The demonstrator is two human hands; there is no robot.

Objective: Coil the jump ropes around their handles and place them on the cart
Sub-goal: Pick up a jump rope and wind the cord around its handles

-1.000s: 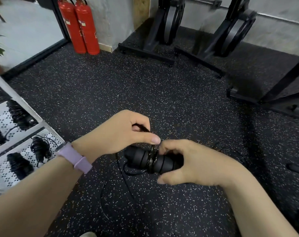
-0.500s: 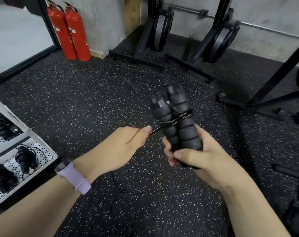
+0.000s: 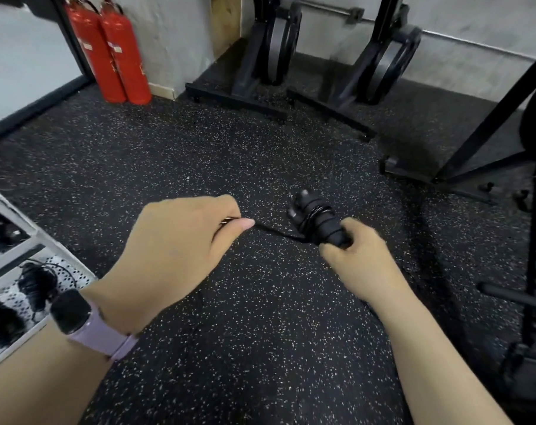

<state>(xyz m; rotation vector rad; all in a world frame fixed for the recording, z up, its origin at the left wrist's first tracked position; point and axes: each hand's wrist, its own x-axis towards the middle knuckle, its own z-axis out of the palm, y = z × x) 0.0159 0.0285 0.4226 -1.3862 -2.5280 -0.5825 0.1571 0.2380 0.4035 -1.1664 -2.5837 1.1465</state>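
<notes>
My right hand (image 3: 357,259) grips the lower end of two black foam jump rope handles (image 3: 315,217) held side by side, tilted up and to the left, with a few turns of thin black rope around their middle. A stretch of that rope (image 3: 274,231) runs taut from the handles leftward to my left hand (image 3: 183,240), which pinches it between thumb and fingers. The white perforated cart (image 3: 61,271) is at the left edge; coiled black jump ropes (image 3: 36,286) lie on its shelves.
Two red fire extinguishers (image 3: 113,53) stand at the back left wall. Black plate racks (image 3: 275,53) line the back wall and a black rack frame (image 3: 481,142) stands at the right. The floor is black speckled rubber.
My right hand has lowered the handles from upright to a tilt and moved right. My left hand has pulled the rope out to the left, so the hands are farther apart.
</notes>
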